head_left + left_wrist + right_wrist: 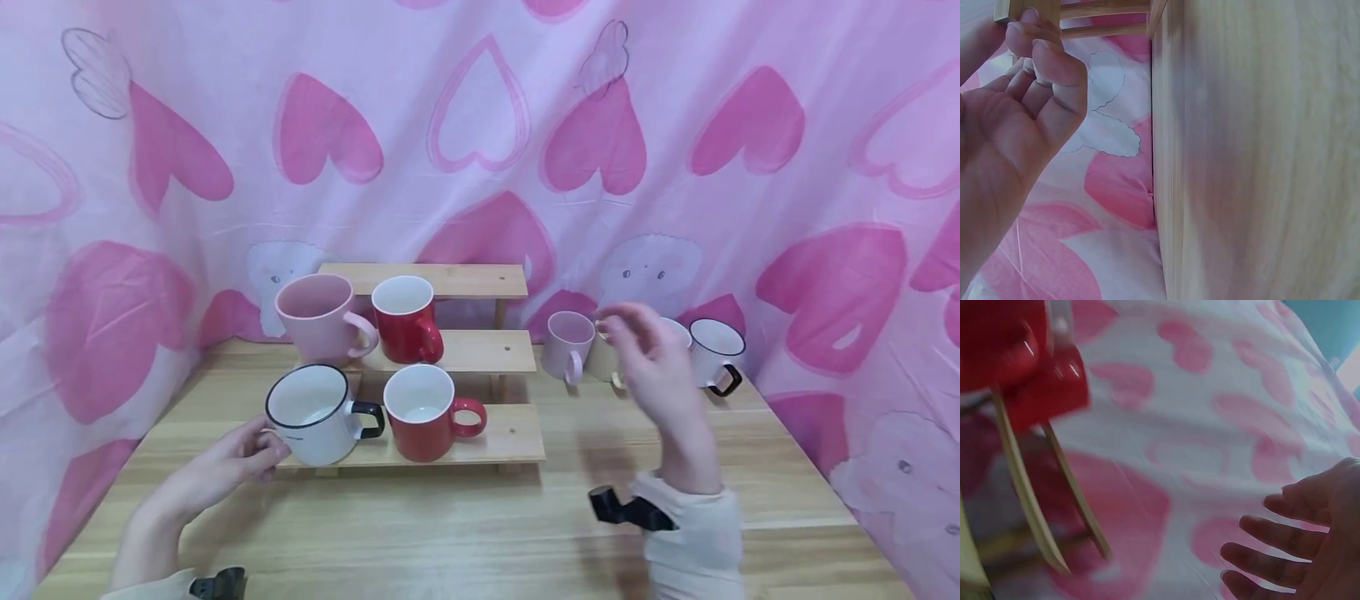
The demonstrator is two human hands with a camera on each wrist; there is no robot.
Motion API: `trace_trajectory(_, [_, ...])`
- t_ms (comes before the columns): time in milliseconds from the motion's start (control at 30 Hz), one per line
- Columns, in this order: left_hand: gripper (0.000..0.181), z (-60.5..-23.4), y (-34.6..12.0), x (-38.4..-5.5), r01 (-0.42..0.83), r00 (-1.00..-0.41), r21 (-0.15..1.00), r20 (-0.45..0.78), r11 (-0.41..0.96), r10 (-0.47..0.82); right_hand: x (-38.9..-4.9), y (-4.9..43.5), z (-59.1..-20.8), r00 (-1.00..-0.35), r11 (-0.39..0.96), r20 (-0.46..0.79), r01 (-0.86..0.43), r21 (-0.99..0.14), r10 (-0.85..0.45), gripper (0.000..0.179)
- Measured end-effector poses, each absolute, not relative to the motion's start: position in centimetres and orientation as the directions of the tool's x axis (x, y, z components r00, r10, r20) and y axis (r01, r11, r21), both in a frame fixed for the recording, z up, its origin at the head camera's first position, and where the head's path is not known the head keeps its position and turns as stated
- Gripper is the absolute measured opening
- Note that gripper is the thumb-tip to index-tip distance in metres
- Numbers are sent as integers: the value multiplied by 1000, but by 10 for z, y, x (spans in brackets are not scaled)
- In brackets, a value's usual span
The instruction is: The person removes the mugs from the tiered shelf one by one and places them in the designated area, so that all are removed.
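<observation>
A three-tier wooden shelf (517,433) stands on the table. At its lower left end my left hand (217,467) grips the board's end (1022,7) between thumb and fingers, beside a white mug with a black rim (311,433). A red mug (422,433) sits to the right on that same tier. On the middle tier are a large pink mug (315,325) and another red mug (403,325). My right hand (660,375) holds nothing. It is raised with fingers apart, overlapping the row of mugs at the right in the head view.
Right of the shelf stand a small pink mug (564,352), a pale yellow mug (602,360), a white mug (677,332) partly hidden by the hand, and a white mug with a black handle (708,362). A pink heart-print curtain (480,108) hangs behind the wooden table (420,533).
</observation>
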State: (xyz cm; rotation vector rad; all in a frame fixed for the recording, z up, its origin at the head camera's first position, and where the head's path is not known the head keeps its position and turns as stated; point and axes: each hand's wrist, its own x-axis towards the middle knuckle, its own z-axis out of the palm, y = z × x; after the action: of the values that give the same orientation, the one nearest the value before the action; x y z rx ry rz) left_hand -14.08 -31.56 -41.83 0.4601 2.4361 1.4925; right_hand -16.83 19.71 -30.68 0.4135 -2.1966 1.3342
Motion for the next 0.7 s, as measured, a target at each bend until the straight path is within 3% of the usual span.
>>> trace_trajectory(233, [26, -417, -315, -141, 143, -920, 895, -37, 423, 390, -160, 120, -316, -766, 450, 577, -638, -625, -285, 21])
trace_trajectory(333, [30, -416, -314, -141, 130, -921, 890, -55, 438, 386, -162, 100, -325, -748, 433, 562, -663, -611, -352, 23])
trace_trajectory(700, [20, -417, -313, -141, 171, -913, 897, -12, 407, 408, -204, 51, -342, -910, 413, 307, -402, -817, -279, 31])
